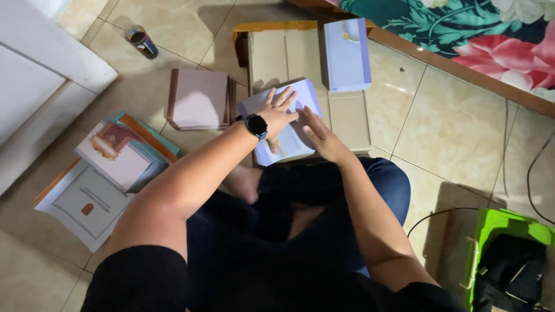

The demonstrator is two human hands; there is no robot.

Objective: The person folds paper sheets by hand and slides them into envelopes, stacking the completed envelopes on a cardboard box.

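The lavender folded card point(287, 124) lay on the flat cardboard sheet point(347, 118), under both hands. The left hand point(276, 111) and right hand point(319, 134) pressed it with fingers spread flat, gripping nothing.

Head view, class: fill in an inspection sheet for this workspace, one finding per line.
Surface: tiled floor, person seated on it.
Job's things: pale purple box on flat cardboard; second purple box behind.
Clutter: pink box, stack of booklets, small jar.
Grippers: left hand and right hand flat on the box.
Cables: black cable on floor.
Surroundings: green bin, floral bedding, white door.
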